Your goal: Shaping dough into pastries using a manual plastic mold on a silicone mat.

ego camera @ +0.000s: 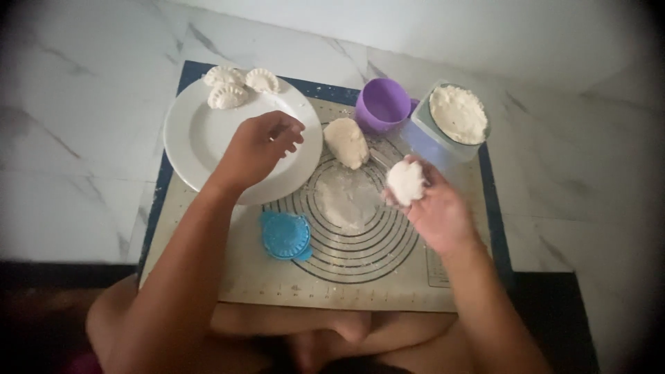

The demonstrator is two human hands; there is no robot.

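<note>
Right hand: fingers curled up around a small dough ball, lifted off the mat so nothing sticks. Left hand: loosely cupped, empty, poised over the white plate. Three sealed dumplings parked at the plate's far rim, out of the floury zone. Blue dumpling press shut, near the left forearm. Larger dough lump, purple cup and filling tub grouped at the back, within reach.
</note>
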